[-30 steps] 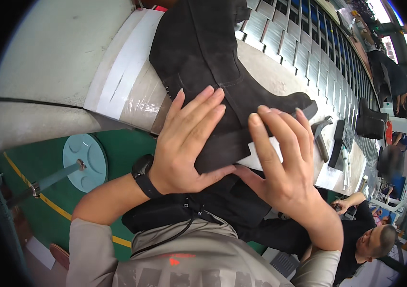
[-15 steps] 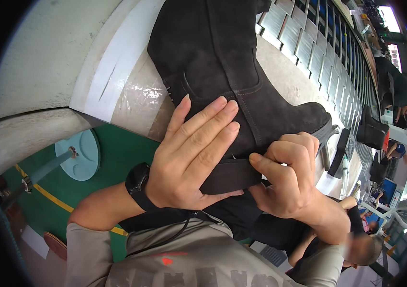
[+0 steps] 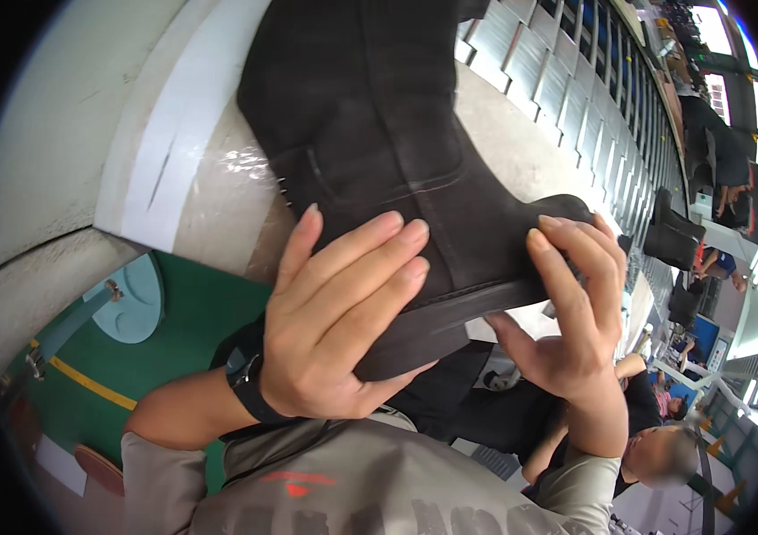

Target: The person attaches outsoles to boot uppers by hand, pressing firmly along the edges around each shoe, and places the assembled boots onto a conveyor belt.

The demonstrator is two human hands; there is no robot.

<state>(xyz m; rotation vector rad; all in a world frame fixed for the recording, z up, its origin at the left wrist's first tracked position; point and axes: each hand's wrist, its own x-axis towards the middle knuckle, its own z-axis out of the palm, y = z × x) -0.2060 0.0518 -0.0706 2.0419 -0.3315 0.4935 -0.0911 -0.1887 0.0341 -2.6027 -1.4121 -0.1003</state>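
Observation:
A tall black boot (image 3: 370,116) lies on its side before me, shaft pointing away and toe to the right. My left hand (image 3: 330,316), with a dark watch on the wrist, is wrapped round the heel end. Its fingers lie spread on the upper, and its thumb passes under the thick black sole (image 3: 432,325). At the toe, my right hand (image 3: 580,308) grips with bent fingers on top of the boot and the thumb by the sole edge. The palm sides of both hands are hidden.
A pale bench edge (image 3: 227,214) lies under the boot. Beyond it runs a metal slatted conveyor (image 3: 566,89), with another dark boot (image 3: 671,236) farther right. A round light-blue stool (image 3: 134,308) stands on the green floor at left. A co-worker (image 3: 642,455) is at lower right.
My right hand has left its pinch on the sole edge and moved right to the toe, its fingers opening wider. The boot appears slightly further left, with my left hand still on its heel end.

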